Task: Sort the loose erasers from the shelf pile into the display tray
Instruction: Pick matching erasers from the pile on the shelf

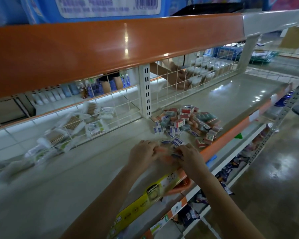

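A pile of small boxed erasers [188, 121], in red, blue and white wrappers, lies on the beige shelf [76, 178] near its front edge. Closer to me sits a clear plastic display tray [166, 157], blurred, with orange and blue erasers inside it. My left hand [142, 150] rests on the tray's left side with its fingers curled over it. My right hand [190, 156] presses on the tray's right side, fingertips on small erasers. A few loose blue-and-white erasers [176, 141] lie just beyond my fingers.
A white wire grid [110, 107] backs the shelf, with packets [72, 128] behind it on the far side. An orange shelf lip [93, 54] hangs overhead. Another person's arm [169, 75] shows beyond the grid. Lower shelves with packets and the glossy floor lie to the right.
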A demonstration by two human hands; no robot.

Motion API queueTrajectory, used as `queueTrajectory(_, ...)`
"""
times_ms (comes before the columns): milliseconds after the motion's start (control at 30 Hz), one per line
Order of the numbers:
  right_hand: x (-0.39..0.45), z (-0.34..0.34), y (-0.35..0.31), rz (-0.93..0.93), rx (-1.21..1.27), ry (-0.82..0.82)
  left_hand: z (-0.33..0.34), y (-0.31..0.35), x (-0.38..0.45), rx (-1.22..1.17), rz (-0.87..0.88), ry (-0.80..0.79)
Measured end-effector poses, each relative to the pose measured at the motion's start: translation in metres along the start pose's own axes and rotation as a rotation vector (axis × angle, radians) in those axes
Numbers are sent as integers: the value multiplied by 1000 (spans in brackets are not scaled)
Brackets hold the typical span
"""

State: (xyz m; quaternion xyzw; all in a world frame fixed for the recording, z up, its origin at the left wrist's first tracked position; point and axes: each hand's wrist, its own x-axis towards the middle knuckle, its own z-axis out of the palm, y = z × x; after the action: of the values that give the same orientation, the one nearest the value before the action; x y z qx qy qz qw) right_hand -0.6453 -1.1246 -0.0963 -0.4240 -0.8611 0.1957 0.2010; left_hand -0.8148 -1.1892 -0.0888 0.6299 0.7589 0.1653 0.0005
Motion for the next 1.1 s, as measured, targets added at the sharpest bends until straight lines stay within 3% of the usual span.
queueTrajectory(367, -6, -6, -38, -151, 218, -58, -36, -14, -56, -670, -323, 34)
queueTrajectory(733, -28, 25, -118, -332, 391, -121, -88, -58, -146, -755, -500, 328)
queueTrajectory(967, -48, 57, -177, -390, 383, -227, -121, -95, -205, -728, -608, 271)
queueTrajectory(1100, -61, 67, -219, -451, 435, -269, -143, -113, -240, -577, -666, 272)
